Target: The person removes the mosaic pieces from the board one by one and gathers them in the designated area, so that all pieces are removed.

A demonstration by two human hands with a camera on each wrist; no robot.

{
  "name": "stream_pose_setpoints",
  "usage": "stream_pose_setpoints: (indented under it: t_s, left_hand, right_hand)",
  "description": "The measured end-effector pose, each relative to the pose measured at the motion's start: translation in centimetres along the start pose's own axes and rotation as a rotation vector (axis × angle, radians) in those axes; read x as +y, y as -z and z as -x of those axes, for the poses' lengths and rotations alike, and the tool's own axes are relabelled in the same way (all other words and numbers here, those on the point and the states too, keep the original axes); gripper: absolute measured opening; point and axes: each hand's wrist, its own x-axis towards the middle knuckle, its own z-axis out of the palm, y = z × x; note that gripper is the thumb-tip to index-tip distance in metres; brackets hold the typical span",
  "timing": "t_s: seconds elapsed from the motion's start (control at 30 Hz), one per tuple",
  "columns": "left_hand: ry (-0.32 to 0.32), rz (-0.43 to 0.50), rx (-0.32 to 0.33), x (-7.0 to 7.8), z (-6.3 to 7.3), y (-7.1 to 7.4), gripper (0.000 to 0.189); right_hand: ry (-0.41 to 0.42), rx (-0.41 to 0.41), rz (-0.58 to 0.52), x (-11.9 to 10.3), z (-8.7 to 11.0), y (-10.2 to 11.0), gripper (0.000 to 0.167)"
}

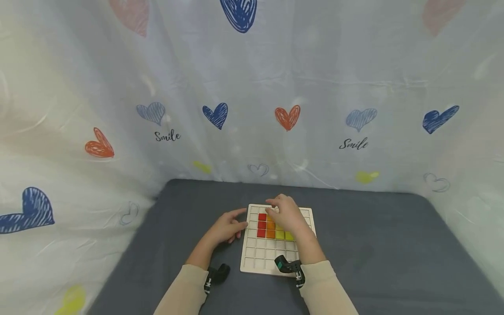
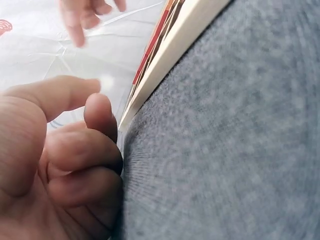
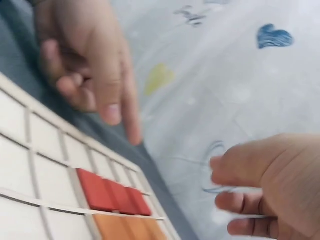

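A square wooden grid board (image 1: 260,253) lies on the dark table. Red tiles (image 1: 261,225) fill part of one column, with orange tiles (image 1: 270,225) to their right. Yellow-green tiles (image 1: 280,235) follow, partly hidden under my right arm. Above the far part of the board hovers my right hand (image 1: 286,213), thumb and fingers apart; nothing shows between them in the right wrist view. My left hand (image 1: 226,226) is at the board's left edge, thumb and index finger stretched towards it and the other fingers loosely curled, holding nothing. Whether its fingertips touch the edge, I cannot tell.
Dark grey cloth (image 1: 374,249) covers the table around the board. A pale curtain (image 1: 252,144) printed with hearts hangs behind and at the sides. A black wrist camera (image 1: 287,264) on my right wrist overlaps the board's near edge.
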Motion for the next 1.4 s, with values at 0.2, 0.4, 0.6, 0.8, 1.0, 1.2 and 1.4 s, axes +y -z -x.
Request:
stream_pose_setpoints:
  t_s: [0.2,0.4,0.6,0.8,1.0,1.2,1.4]
  left_hand:
    - [0.047,0.026,-0.063,0.0,-0.5,0.0,0.067]
    - [0.071,0.007,-0.101,-0.2,-0.5,0.1,0.066]
    - [0.086,-0.017,-0.094,0.0,-0.4,0.0,0.065]
    - [0.095,-0.011,-0.098,0.3,-0.3,-0.1,0.065]
    - [0.107,0.011,-0.089,0.3,-0.4,-0.1,0.065]
    - [0.114,0.002,-0.089,0.3,-0.6,-0.1,0.065]
    - [0.125,-0.003,-0.085,0.4,-0.5,0.0,0.066]
  right_hand:
    - [-0.018,-0.052,0.109,0.6,0.0,-1.6,0.032]
    - [-0.005,-0.028,0.18,0.7,0.0,-2.7,0.026]
    - [0.001,-0.011,0.196,0.8,-0.1,-3.4,0.023]
    - [-0.014,0.015,0.187,1.1,-0.2,-3.7,0.021]
    - [-0.006,0.084,0.139,0.9,-0.6,-3.9,0.02]
    - [-0.007,0.115,0.188,0.8,-0.6,-3.8,0.018]
    - [-0.039,0.117,0.089,0.7,-0.4,-2.7,0.021]
